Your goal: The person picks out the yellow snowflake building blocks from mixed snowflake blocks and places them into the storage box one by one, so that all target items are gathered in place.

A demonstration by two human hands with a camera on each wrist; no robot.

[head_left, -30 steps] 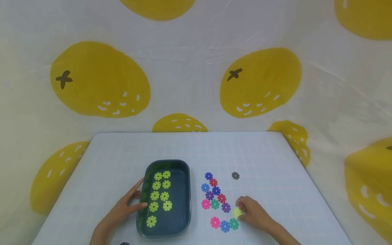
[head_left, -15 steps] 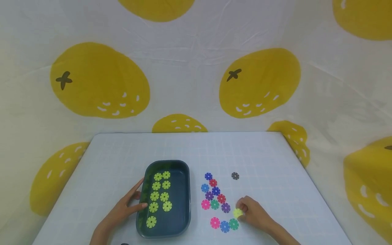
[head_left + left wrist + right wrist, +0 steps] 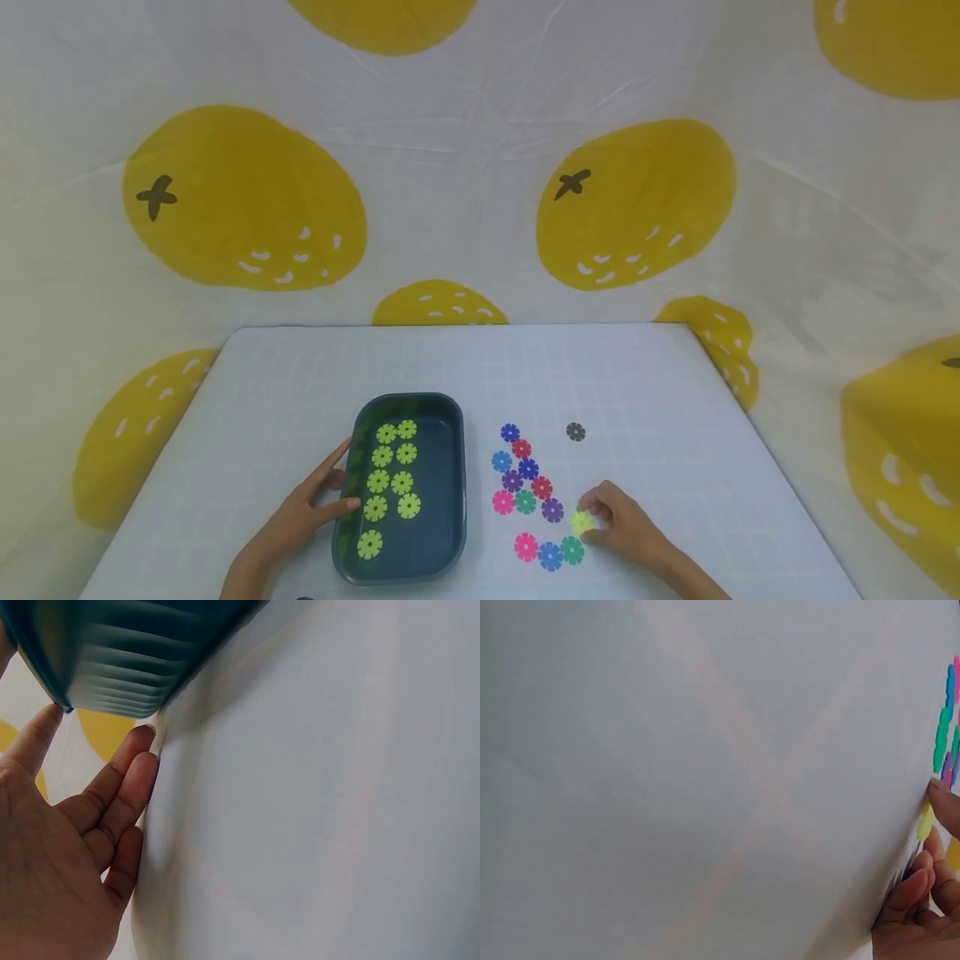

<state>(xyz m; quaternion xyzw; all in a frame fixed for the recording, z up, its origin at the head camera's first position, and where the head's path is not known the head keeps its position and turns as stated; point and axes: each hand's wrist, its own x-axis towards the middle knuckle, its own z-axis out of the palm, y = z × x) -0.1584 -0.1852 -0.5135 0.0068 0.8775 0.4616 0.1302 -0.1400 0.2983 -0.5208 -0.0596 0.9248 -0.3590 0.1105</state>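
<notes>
My left hand (image 3: 296, 510) rests at the left side of a dark teal tray (image 3: 442, 533), its thumb over the rim and its index finger along the edge. In the left wrist view the index finger touches the tray's rim (image 3: 67, 709), while the other fingers bend loosely below. Inside the tray lie several yellow-green notched discs (image 3: 378, 481). At the right, my right hand (image 3: 626, 527) pinches one yellow-green notched disc (image 3: 581, 523) between thumb and index finger, at the tabletop. The right wrist view shows this disc (image 3: 925, 821) edge-on between those fingertips.
Between tray and right hand lie several coloured notched discs, among them a purple one (image 3: 552, 510) and a green one (image 3: 572, 550). A dark grey disc (image 3: 576, 432) sits apart, farther back. Part of a black object (image 3: 304, 597) shows at the bottom edge.
The disc at my right fingertips was blurred a second ago and now shows its notches clearly. Both hands and the tray stay practically in place.
</notes>
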